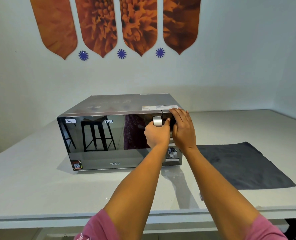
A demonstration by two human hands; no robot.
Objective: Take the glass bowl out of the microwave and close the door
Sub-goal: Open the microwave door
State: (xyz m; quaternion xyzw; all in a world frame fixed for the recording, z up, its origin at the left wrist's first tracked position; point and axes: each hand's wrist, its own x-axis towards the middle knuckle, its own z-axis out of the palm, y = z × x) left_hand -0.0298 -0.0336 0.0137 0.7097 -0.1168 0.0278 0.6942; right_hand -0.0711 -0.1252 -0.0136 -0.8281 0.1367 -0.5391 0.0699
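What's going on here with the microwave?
A person stands at a white table with a silver microwave on it. The left hand is wrapped around the door handle, while the right hand rests flat against the control panel, seemingly bracing the oven. The mirrored door looks shut, so no glass bowl can be seen yet. A dark grey cloth lies flat to the right of the microwave.

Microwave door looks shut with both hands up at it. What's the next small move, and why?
Probably pull the handle toward you with the left hand, which is already wrapped around it. The microwave door is shut and no bowl is in view. The right hand rests flat on the control panel and could brace the oven.
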